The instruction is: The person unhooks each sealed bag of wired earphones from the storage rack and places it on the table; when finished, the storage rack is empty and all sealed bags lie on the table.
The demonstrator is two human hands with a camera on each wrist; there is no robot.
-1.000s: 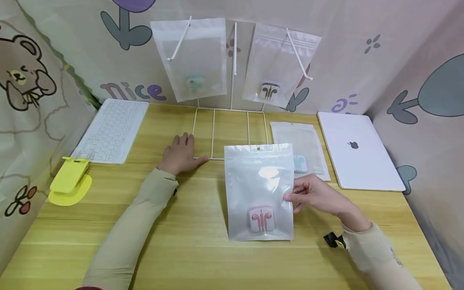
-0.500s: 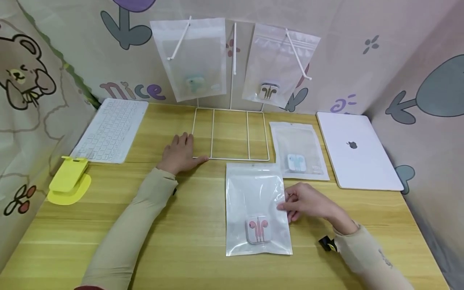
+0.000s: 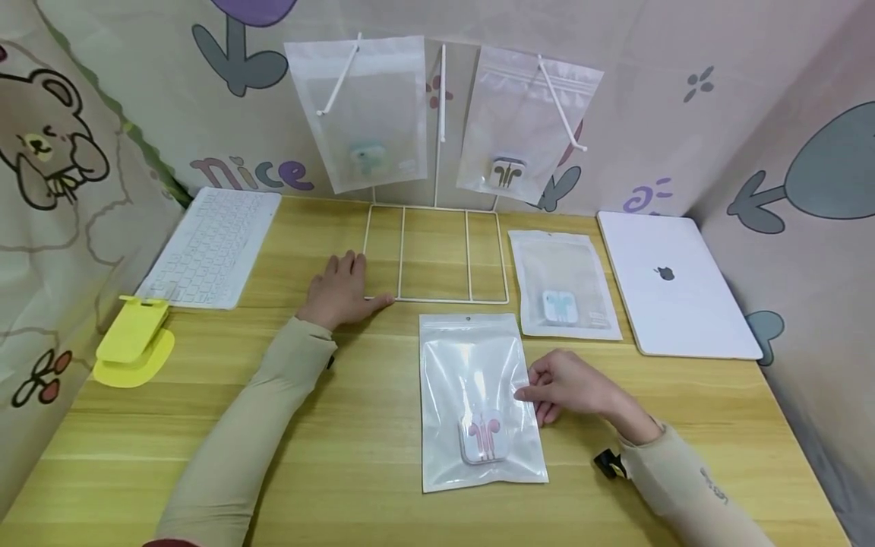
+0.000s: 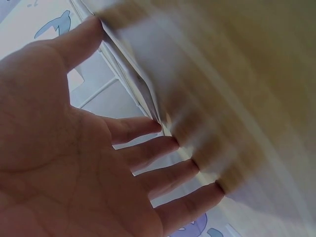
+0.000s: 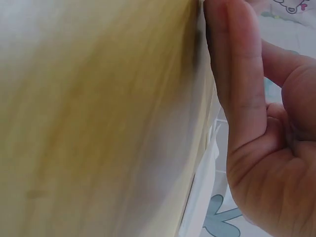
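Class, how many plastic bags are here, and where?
4: first bag on the left hook, second bag on the right hook, third bag beside the laptop, fourth bag pinched by the right hand. Others may hang hidden behind the first two.

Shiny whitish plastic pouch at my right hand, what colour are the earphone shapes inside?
Pink earphone shapes, best seen in the head view.

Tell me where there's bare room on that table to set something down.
Bare tabletop shows between the left sleeve and the bag of pink earphones, and between the keyboard and left hand. It's crowded back right, where the blue-earphone bag sits close between rack and laptop.
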